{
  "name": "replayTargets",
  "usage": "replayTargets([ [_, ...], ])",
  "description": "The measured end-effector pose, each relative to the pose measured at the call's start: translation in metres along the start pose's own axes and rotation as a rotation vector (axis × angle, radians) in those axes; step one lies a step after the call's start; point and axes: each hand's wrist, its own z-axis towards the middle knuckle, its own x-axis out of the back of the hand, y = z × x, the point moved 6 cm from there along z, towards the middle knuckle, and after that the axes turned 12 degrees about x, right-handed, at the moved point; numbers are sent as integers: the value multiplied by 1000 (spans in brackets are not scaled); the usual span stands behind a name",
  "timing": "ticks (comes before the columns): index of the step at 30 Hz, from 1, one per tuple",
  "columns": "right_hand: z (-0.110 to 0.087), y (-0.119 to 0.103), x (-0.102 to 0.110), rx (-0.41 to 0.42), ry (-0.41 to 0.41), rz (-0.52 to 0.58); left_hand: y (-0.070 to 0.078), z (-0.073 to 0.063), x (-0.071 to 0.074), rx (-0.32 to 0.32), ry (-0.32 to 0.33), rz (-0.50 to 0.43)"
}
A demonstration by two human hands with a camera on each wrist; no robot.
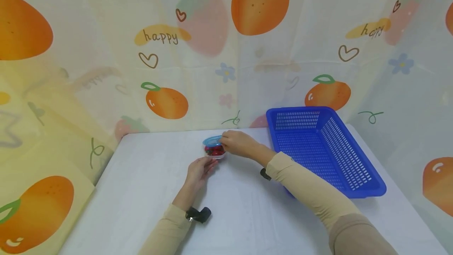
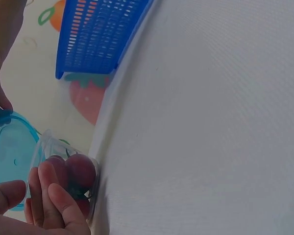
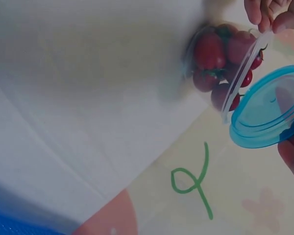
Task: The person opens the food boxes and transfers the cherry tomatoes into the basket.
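Note:
A small clear plastic container (image 3: 227, 117) of red cherry tomatoes (image 3: 209, 51) stands near the table's far edge. Some tomatoes have green stems. Fairly straight, the fingers of my left hand (image 1: 199, 172) touch the container's near side, with the thumb apart in the left wrist view. My right hand (image 1: 238, 143) pinches the edge of a translucent blue lid (image 1: 212, 141), held tilted above the container and off its rim. In the right wrist view only part of the right hand shows, behind the lid.
A large blue plastic basket (image 1: 368, 176) with perforated walls stands on the right of the white-covered table (image 1: 247, 215), beneath my right forearm's far side. A fruit-printed cloth (image 1: 209, 101) hangs behind the table and along both sides.

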Motion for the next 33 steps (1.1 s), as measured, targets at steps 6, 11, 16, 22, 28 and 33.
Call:
replayTargets([
  [6,-2,6,1,4,34,21,-1,2,1,7,7,3],
  [11,-4,16,6,-80,48,88,-2,2,1,17,17,8],
  [16,-5,27,14,-177,57,159,-1,2,2,25,28,17],
  [22,-9,41,16,-293,32,239,-1,1,3,28,18,23],
  [28,-16,54,14,-395,21,331,-2,1,4,25,15,16],
  [33,-21,63,15,-450,8,357,-2,1,3,17,6,21],
])
